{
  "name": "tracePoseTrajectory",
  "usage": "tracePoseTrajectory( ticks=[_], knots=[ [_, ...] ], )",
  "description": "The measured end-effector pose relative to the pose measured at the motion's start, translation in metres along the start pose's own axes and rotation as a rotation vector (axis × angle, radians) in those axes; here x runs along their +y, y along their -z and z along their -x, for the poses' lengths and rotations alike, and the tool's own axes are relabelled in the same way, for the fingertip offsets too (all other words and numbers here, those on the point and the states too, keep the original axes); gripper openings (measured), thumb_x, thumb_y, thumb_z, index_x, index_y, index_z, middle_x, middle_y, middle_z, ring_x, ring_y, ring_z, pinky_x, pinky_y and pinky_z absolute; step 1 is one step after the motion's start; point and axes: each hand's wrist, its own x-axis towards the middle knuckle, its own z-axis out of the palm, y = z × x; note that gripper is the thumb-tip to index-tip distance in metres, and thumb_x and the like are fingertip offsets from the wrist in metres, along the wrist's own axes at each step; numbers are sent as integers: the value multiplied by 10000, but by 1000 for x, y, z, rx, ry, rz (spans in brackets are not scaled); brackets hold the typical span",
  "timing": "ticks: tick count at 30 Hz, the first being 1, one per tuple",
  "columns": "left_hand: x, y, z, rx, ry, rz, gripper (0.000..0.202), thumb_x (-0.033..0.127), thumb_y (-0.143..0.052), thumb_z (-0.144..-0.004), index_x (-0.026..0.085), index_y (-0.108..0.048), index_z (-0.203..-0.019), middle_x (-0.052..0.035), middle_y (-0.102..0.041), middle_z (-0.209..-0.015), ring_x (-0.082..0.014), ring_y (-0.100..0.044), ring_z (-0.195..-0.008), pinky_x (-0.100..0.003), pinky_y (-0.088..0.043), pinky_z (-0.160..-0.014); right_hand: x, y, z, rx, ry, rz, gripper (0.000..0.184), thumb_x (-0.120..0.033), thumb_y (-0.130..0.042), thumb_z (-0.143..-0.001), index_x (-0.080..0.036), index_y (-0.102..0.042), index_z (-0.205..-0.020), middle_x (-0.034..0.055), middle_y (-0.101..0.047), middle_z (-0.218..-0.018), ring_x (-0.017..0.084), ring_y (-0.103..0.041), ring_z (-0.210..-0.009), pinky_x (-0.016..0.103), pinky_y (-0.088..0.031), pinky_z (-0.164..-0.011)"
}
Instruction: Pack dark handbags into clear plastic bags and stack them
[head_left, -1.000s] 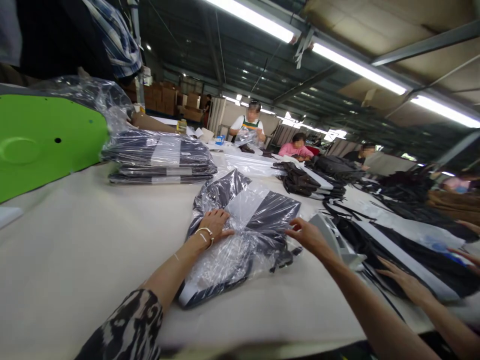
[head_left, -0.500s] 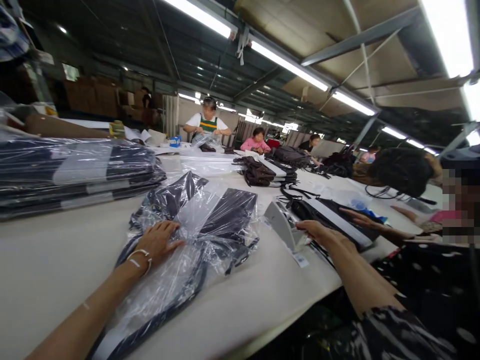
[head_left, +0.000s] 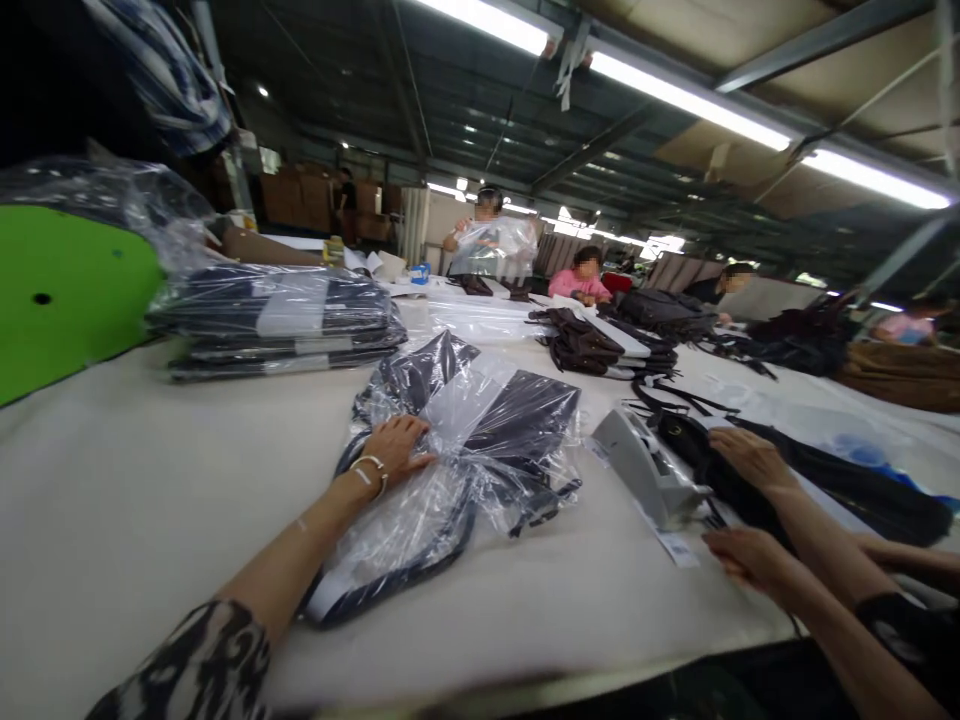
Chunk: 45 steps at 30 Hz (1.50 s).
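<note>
My left hand [head_left: 396, 450], with a pale bracelet at the wrist, lies flat on a clear plastic bag [head_left: 390, 535], fingers outstretched. Inside the plastic is a dark item [head_left: 517, 410] with a long strap, apparently a fabric bag. My right hand [head_left: 750, 560] is low on the right, fingers curled together; whatever they pinch is too small to make out. Just left of it a grey tape dispenser [head_left: 637, 465] stands on the table, a small white label [head_left: 679, 550] by its base. Above my right hand, a co-worker's hand [head_left: 750, 455] rests on a black bag [head_left: 817, 470].
Wrapped dark packages [head_left: 300, 320] are stacked at the left, beside a green panel [head_left: 75, 290]. Brown bundles [head_left: 577, 340] lie beyond the plastic bag on the white table [head_left: 150, 500]. Across the table, a person [head_left: 487, 250] holds up clear plastic; another in pink [head_left: 577, 280] sits nearby.
My view has swung left. My right hand has left the tape dispenser and drawn back toward me. The co-worker's hand has come onto the black bag. My left hand stays on the plastic.
</note>
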Motion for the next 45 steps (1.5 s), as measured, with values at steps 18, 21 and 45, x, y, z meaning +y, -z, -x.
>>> tracePoseTrajectory(
  ticks=[18, 21, 45],
  knots=[
    [4, 2, 4, 19, 18, 74, 566, 616, -658, -796, 207, -582, -1179, -104, -610, -1222, -305, -538, -1138, -444, -395, -941, -356, -242, 34, -726, 89, -130, 256, -145, -693, -683, -172, -587, -914, -48, -596, -540, 122, -568, -508, 205, -394, -482],
    [6, 7, 5, 7, 14, 79, 537, 595, -659, -804, 198, -588, -1158, -102, -613, -1205, -308, -538, -1127, -449, -404, -930, -346, -256, 24, -722, 75, 13, 201, -111, -761, -612, -178, -573, -636, -21, -533, -447, 149, -574, -498, 226, -352, -474],
    [-1, 57, -2, 95, 115, 668, 347, 245, -437, -924, 150, -624, -1200, -121, -647, -1239, -219, -591, -1153, -364, -423, -1028, -327, -172, 56, -1088, -161, -1204, 498, -300, -797, -750, -210, -603, -1200, 125, -698, -1168, 223, -691, -986, 311, -516, -749]
  ],
)
